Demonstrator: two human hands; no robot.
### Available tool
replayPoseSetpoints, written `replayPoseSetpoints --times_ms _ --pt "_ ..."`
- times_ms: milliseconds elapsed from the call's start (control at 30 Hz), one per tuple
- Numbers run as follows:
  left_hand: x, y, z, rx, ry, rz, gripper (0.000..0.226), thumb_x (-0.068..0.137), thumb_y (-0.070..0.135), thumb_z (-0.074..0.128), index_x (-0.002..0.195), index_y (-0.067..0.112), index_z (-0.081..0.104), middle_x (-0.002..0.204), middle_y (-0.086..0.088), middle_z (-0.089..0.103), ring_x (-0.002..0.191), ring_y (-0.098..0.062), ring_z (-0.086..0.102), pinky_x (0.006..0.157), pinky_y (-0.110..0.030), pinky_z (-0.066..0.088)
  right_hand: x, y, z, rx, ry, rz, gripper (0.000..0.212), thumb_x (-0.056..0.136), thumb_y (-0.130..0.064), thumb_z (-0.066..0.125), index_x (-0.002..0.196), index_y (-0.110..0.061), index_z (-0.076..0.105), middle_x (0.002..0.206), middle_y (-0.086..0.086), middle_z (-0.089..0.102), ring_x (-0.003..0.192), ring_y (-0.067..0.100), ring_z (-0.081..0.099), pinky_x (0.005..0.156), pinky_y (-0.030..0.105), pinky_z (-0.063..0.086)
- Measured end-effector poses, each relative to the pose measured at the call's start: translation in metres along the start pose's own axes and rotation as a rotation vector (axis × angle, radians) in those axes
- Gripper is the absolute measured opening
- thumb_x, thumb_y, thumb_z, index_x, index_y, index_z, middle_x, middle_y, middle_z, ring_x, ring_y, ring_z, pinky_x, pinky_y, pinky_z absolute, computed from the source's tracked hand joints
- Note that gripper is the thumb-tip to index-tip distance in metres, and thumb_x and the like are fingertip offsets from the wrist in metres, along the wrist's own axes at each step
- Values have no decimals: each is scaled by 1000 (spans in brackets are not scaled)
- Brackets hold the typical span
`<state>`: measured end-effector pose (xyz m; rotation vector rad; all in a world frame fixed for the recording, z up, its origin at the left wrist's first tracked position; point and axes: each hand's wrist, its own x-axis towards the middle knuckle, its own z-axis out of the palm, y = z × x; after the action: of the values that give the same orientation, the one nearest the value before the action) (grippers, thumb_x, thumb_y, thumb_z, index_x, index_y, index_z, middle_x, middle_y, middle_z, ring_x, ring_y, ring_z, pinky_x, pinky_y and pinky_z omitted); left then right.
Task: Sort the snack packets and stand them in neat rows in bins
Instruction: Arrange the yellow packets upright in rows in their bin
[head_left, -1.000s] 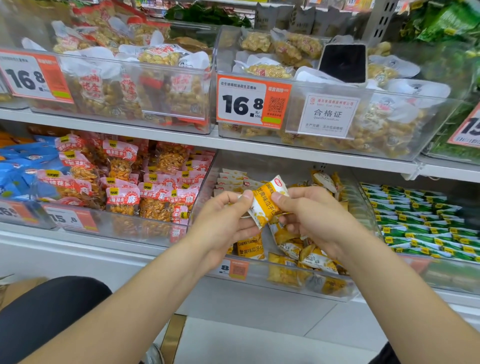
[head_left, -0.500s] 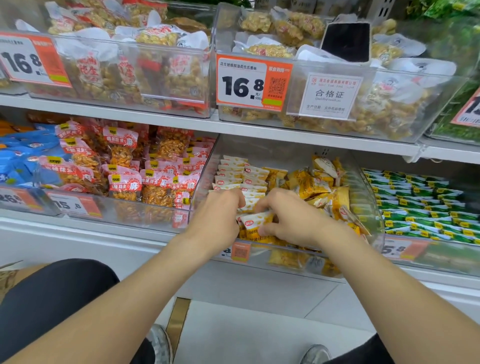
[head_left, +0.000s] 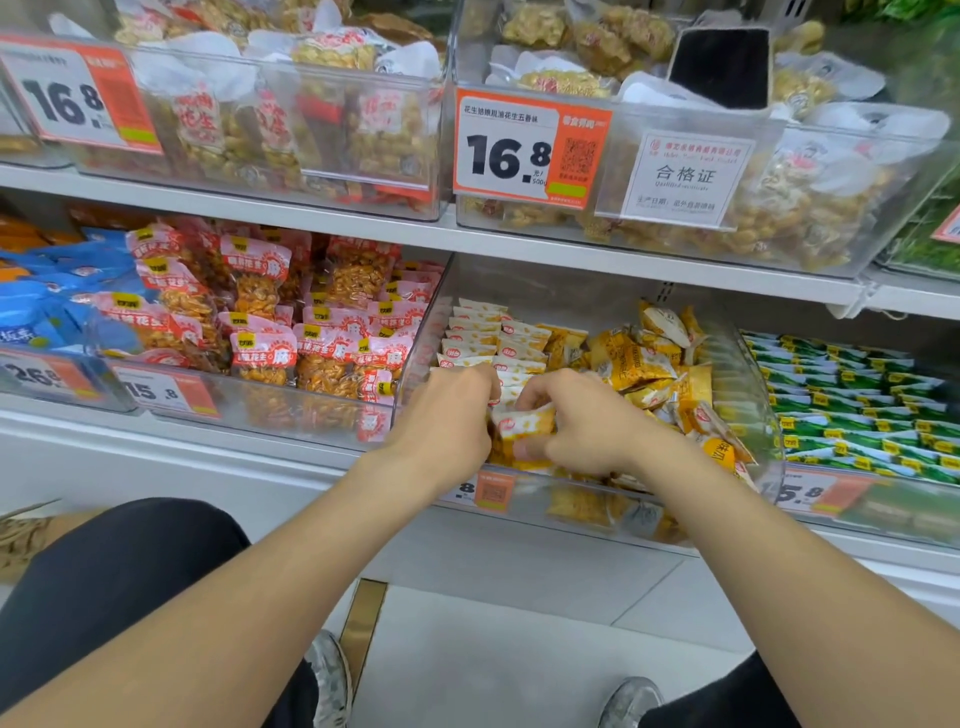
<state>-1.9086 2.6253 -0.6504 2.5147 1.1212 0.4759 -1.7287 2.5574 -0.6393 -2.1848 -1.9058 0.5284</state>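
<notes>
between the two hands, close together inside a clear plastic bin (head_left: 566, 286), sits a small yellow-and-white plastic snack packet (head_left: 523, 430); the left hand (head_left: 448, 415) curls its fingers on the packet's left edge, the right hand (head_left: 584, 422) pinches its right side, thumb beneath. beyond the left hand stand neat rows of matching packets (head_left: 480, 332); beyond the right, a loose yellow heap (head_left: 647, 364).

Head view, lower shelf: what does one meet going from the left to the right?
Blue packets → pink peanut packets → left hand → held yellow packet → right hand → loose yellow packets → green packets.
</notes>
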Motion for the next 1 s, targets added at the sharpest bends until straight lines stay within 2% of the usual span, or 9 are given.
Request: replayPoseSetpoints --times_ms 133,200,267,400,467,600,767,867,1000 --pt "-3 6 -3 34 17 8 45 90 -4 58 131 15 61 120 -13 64 111 -36 61 84 -47 55 -3 -1 -5 246 49 64 38 85 -26 89 117 -24 67 135 -4 56 70 13 76 58 29 62" --pt "-3 6 -3 33 12 20 42 90 -4 58 127 15 64 123 -12 61 113 -35 60 85 -47 54 -4 -1 -2 243 33 83 44 77 -32 94 109 -25 65 118 -3 61 79 18 75 59 31 60" --pt "-3 5 -2 32 5 22 40 89 -5 59 123 15 67 123 -11 61 113 -34 60 88 -48 54 -3 -1 3 53 44 71 57 69 -47 96 109 -27 61 95 -6 62 89 20 65 67 33 53" --pt "-1 3 -2 35 1 18 40 90 -6 60 124 14 68 123 -12 61 114 -33 60 91 -48 55 0 -3 7 -42 42 -2 68 70 -52 92 125 -24 63 82 -20 51 95 20 56 84 36 51" --pt "-1 3 -2 46 4 20 40 90 -5 60 125 15 68 124 -11 62 116 -32 59 91 -46 54 0 -3 7 -48 22 -8 71 70 -53 92 128 -24 64 82 -19 51 96 20 57 83 36 52" --pt "-1 0 -4 61 33 30 37 90 -1 61 122 14 69 121 -11 62 115 -33 59 88 -46 54 0 -5 8 63 77 192 75 67 -53 94 128 -22 64 106 4 68 105 25 66 83 36 56" --pt "-5 0 -3 116 57 29 32 92 0 59 121 12 66 119 -10 60 109 -32 60 79 -45 53 2 -17 16 106 100 303 70 73 -53 91 124 -11 68 122 5 67 117 25 61 85 32 52" --pt "-6 0 -1 139 62 54 32 95 3 59 124 15 63 121 -7 59 111 -30 58 77 -45 53 2 -25 20 107 102 270 77 69 -59 92 124 -16 62 124 4 61 112 23 56 76 30 43" --pt "-5 -2 -3 132 30 154 35 92 -2 60 114 23 70 119 0 57 113 -24 53 84 -48 54 -4 -25 -3 -4 104 268 93 53 -68 96 117 -13 54 109 5 59 100 25 59 55 28 37"
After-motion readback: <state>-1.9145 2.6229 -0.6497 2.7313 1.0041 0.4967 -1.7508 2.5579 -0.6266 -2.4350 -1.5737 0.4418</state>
